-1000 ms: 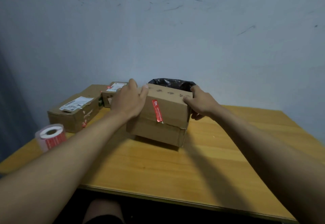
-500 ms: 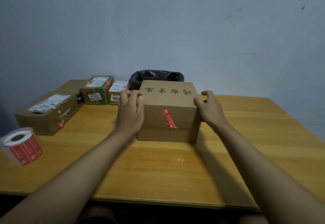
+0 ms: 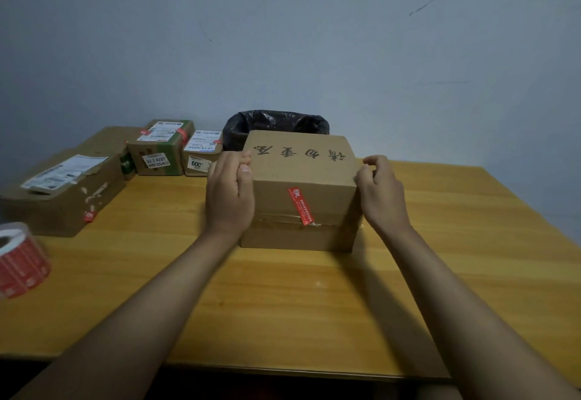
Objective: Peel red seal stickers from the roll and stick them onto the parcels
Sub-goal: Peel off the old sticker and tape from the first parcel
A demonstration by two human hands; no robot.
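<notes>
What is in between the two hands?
The head view shows a brown parcel between the left hand and right hand, with a red sticker on its front.

I see wooden table (image 3: 440, 274) | black bin bag (image 3: 276, 121) over a container at the table's far edge | grey wall (image 3: 314, 38) with dark scuffs

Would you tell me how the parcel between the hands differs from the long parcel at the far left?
The centre parcel bears large printed characters on top; the long left parcel bears a white shipping label. The centre parcel's red seal sticker lies on its front face; the left one's small sticker sits at its lower corner. Both are brown cardboard.
</notes>
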